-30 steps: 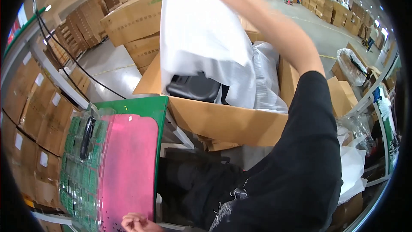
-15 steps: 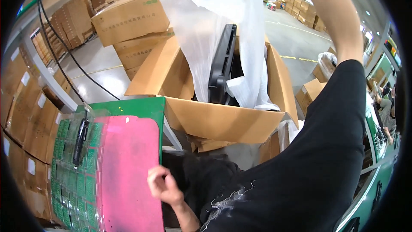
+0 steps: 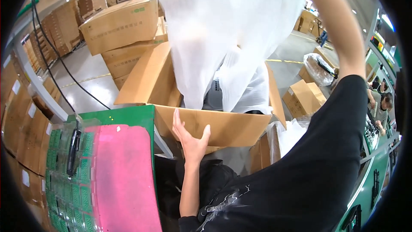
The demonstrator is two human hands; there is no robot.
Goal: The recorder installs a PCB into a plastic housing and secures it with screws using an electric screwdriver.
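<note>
My left hand (image 3: 191, 141) is open at the near wall of a large cardboard box (image 3: 223, 129), its fingers spread and nothing in its grasp. My right arm (image 3: 343, 30) reaches up past the top edge of the picture, so that hand cannot be seen. White translucent wrapping sheet (image 3: 193, 30) hangs over the box and trails down into it. Between the folds shows part of a black plastic item (image 3: 213, 96) inside the box, mostly covered. More white wrapping (image 3: 255, 90) lies in the right part of the box.
At my left, a green table (image 3: 124, 114) bears a pink mat (image 3: 124, 176), clear trays of green circuit boards (image 3: 83, 195) and a black hanging tool (image 3: 74, 152) on a cable. Stacked cartons (image 3: 120, 25) stand behind; open cartons (image 3: 302, 99) sit at right. People (image 3: 382, 103) work at far right.
My left hand has risen from beside the pink mat to the box wall and spread its fingers. The wrapping now hides most of the black item, which stood tilted in plain sight.
</note>
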